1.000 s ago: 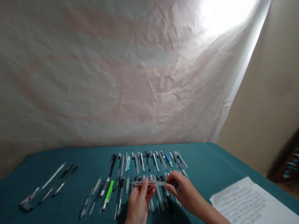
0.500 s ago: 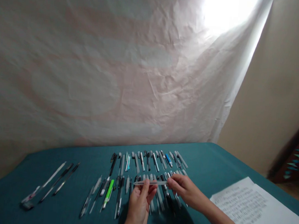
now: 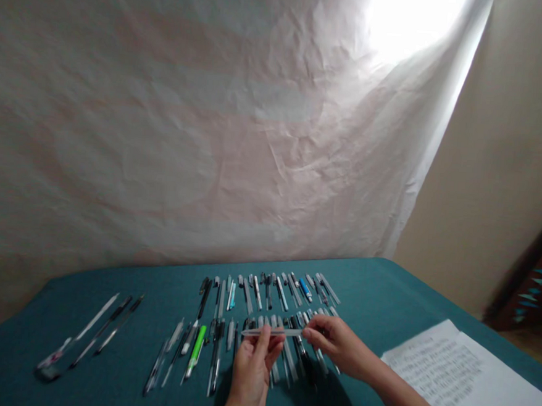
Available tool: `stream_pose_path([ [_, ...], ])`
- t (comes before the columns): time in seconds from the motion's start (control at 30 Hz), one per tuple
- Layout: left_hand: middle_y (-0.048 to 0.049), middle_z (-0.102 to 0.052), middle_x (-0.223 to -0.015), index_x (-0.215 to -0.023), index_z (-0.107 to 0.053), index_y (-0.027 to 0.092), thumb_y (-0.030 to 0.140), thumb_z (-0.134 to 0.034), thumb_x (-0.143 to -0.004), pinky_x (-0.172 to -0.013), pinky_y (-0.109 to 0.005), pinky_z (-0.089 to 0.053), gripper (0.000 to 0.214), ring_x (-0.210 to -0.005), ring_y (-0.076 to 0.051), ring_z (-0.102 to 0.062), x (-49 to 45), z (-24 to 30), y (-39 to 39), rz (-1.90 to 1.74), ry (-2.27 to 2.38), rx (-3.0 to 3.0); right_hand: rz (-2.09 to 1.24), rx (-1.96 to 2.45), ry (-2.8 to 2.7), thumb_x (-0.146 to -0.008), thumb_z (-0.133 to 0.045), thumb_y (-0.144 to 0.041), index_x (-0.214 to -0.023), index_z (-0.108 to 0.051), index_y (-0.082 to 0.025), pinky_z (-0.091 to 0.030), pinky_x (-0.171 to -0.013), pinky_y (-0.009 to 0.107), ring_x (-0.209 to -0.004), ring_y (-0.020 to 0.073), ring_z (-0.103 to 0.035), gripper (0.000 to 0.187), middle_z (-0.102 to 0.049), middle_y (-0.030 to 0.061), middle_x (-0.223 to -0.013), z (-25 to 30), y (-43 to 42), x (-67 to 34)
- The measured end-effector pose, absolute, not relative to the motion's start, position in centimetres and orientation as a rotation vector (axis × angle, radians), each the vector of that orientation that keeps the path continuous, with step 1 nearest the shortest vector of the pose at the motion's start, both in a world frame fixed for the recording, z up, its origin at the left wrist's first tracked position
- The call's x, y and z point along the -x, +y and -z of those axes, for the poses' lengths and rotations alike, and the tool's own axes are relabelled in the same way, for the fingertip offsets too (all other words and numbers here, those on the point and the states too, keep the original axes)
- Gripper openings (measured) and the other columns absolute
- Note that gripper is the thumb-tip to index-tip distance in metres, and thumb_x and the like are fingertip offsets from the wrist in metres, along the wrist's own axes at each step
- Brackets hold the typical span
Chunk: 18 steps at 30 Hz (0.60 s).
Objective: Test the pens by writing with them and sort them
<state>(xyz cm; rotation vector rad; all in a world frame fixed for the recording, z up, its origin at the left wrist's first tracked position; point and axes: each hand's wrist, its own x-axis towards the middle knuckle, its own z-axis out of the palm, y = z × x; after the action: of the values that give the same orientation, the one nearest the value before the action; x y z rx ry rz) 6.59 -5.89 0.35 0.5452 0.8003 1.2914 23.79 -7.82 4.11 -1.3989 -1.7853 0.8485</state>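
Left hand: thumb and fingers clamped on a slim translucent tube, near its middle. Right hand: fingertips pinched at the tube's right end. Held roughly level, crosswise, up over the near row of pens; left tip poking out past the left thumb. Partly hidden behind both hands: right half of that row, mostly clear and dark barrels, hard to count.

In the near row, left of the left hand: a bright green pen, slanted, well apart from the tube. Clear and black pens close on either side of it.

Near right, beside the right forearm: white paper with lines of writing, too small to read.

Off at left, well apart from the rows: a long pale item, near end blurred, plus two dark slender pens side by side, same slant.

Beyond the hands: far row of pens, side by side, including a light-blue one at left and a blue-bodied one at right.

Under everything: bench in teal cloth. Behind: wrinkled pale sheet, glaring bright at upper right; plain wall to its right.
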Motion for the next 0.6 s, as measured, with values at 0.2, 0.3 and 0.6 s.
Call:
stream_pose_path([
  [0.2,-0.0089,-0.068,-0.078,-0.079,-0.062,0.009,0.014,-0.059,-0.076,-0.061,-0.018,-0.055,0.006,-0.070,-0.014,-0.066,-6.54,-0.51,-5.98,-1.287,0.792,-0.530,-0.957,1.414,-1.778,-0.083,-0.040,-0.046,-0.070,-0.059,-0.013,-0.033,-0.047,0.019,-0.050,0.0092,-0.045,0.039,-0.052,-0.0017,-0.056,-4.33,-7.89,-23.77],
  [0.3,-0.0084,-0.068,-0.078,-0.080,-0.062,0.009,0.014,-0.060,-0.076,-0.062,-0.018,-0.055,0.006,-0.070,-0.014,-0.066,-6.52,-0.50,-6.01,-1.289,0.792,-0.535,-0.926,1.420,-1.784,-0.082,-0.043,-0.044,-0.069,-0.059,-0.013,-0.032,-0.047,0.019,-0.050,0.0089,-0.044,0.037,-0.051,-0.0020,-0.055,-4.27,-7.89,-23.78],
  [0.6,-0.0081,-0.068,-0.077,-0.080,-0.062,0.009,0.015,-0.059,-0.076,-0.062,-0.019,-0.055,0.007,-0.069,-0.013,-0.066,-6.57,-0.20,-6.04,-1.298,0.804,-0.571,-0.958,1.417,-1.763,-0.083,-0.040,-0.044,-0.072,-0.061,-0.013,-0.033,-0.046,0.018,-0.050,0.0093,-0.046,0.039,-0.053,-0.0014,-0.056,-4.13,-7.85,-23.85],
])
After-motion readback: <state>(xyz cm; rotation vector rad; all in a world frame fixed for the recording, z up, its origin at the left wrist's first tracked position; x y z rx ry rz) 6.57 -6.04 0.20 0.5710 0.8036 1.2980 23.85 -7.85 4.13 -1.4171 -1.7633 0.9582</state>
